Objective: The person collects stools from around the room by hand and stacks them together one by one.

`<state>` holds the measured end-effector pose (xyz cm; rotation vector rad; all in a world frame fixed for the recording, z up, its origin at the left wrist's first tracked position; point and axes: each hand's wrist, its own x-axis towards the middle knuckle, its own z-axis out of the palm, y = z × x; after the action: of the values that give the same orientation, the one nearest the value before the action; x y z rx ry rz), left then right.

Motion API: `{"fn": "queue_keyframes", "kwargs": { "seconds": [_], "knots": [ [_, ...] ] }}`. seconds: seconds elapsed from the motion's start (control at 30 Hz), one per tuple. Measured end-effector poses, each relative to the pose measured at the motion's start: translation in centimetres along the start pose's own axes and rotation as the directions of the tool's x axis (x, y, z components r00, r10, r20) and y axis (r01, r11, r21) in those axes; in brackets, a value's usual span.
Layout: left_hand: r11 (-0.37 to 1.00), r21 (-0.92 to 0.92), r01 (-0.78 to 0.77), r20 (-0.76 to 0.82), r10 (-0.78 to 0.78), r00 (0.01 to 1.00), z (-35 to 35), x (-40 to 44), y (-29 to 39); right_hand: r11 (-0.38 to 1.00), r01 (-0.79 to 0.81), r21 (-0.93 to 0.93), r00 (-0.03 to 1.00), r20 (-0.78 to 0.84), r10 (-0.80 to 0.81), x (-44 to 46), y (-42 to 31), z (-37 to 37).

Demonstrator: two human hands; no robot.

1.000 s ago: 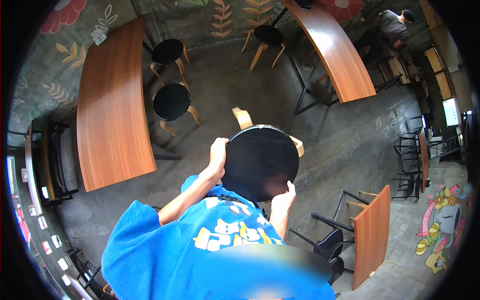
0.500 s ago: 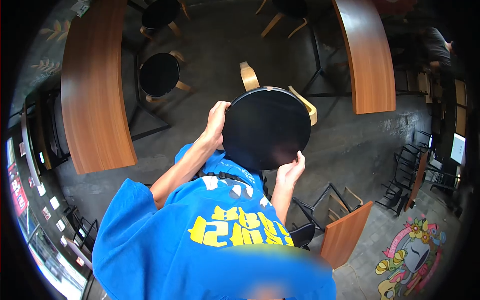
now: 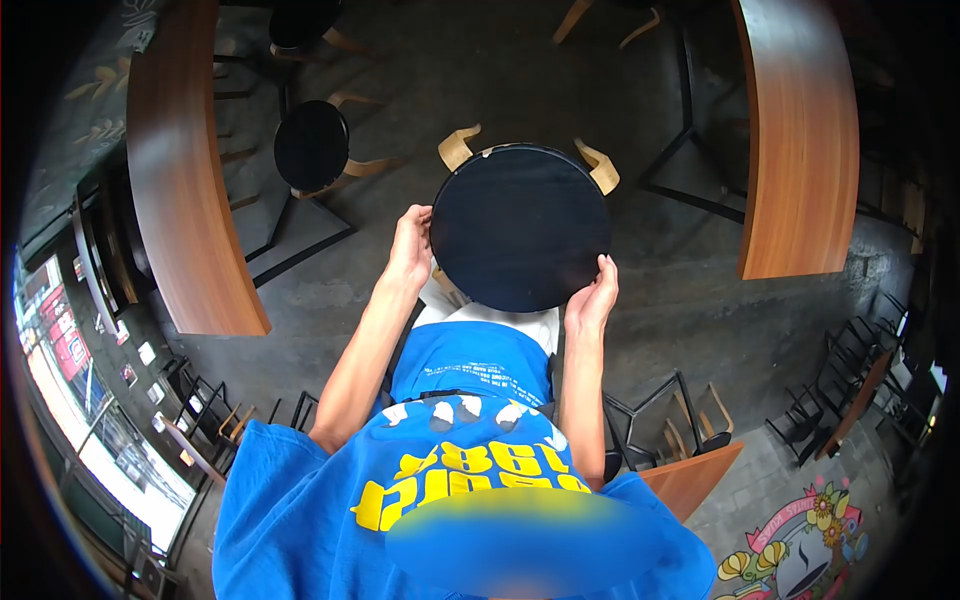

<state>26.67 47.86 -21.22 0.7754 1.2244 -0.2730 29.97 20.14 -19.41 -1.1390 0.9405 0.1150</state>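
Black, round seat of a stool (image 3: 520, 228), held between two bare hands in front of a blue shirt (image 3: 470, 365).

Both forearms (image 3: 362, 345) reach forward, a little apart; the left hand (image 3: 407, 245) is half open along the left side of the rim (image 3: 515, 148), palm turned inward, and the right hand (image 3: 592, 298) is cupped at the near right side, fingers pointing forward. Each hand has hold of the stool only; what the fingers do below the rim is hidden. Two sides are gripped probably to share the weight and balance the seat. Two pale wooden legs (image 3: 457, 150) show past the far rim; whether they touch the floor (image 3: 450, 60), I cannot tell. Farther, another stool (image 3: 312, 145) stands beside the left desk (image 3: 180, 190), perhaps for sitting there; a second desk (image 3: 800, 150) stands at right.
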Motion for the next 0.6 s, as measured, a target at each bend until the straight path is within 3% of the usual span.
{"fn": "queue_keyframes", "kwargs": {
  "seconds": [0.27,0.47,0.6],
  "knots": [
    [0.995,-0.056,0.079,-0.140,-0.086,0.986,8.6,13.0,-3.5,0.990,-0.130,-0.063,0.992,-0.012,0.129,17.0,0.2,0.8],
    [0.984,-0.051,0.170,-0.176,-0.176,0.968,18.1,23.7,-5.2,0.994,-0.078,-0.079,0.996,-0.056,0.074,30.2,-0.1,1.8],
    [0.988,0.075,0.137,-0.252,-0.115,0.961,24.8,27.7,-5.2,0.989,-0.134,0.064,0.991,-0.008,0.135,38.3,-1.5,1.6]
  ]
}}
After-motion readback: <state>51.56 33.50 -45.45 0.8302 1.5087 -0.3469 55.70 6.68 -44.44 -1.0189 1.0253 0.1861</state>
